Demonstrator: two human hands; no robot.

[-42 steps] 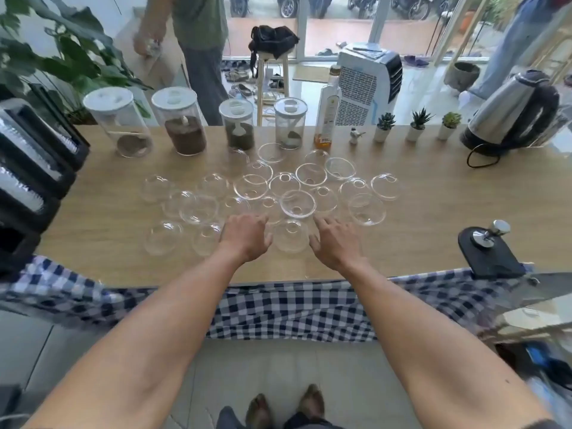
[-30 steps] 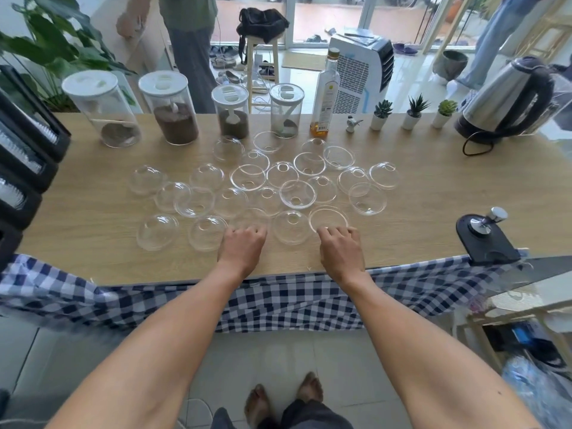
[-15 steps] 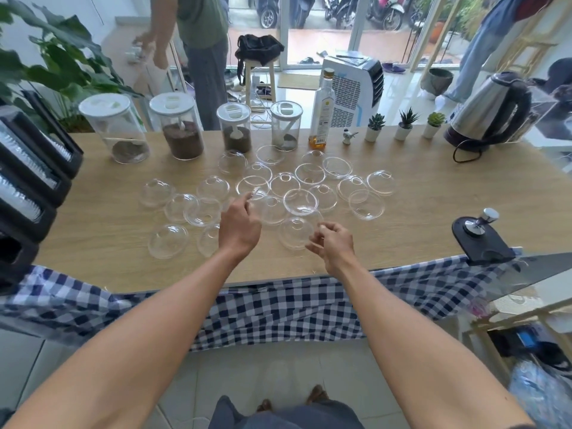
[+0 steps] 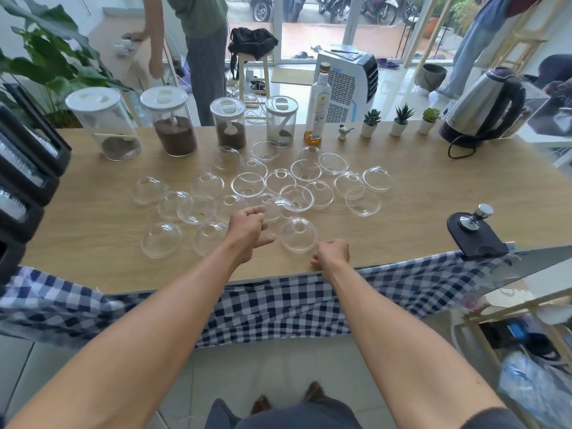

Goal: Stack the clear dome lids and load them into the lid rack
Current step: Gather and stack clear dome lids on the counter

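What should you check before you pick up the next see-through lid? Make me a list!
1. Left hand on a lid: it reaches among the dome lids, fingers curled, but whether it grips one, cannot tell.
2. Right hand free: curled at the table edge, holding nothing, ok.
3. Nearest lid reachable: it sits dome up between both hands, ok.
4. Lids facing one way for stacking: some dome up, some rim up, not ok.
5. Lids stacked already: all lie scattered, not ok.
6. Lid rack ready: black rack at the far left, partly out of view, cannot tell.
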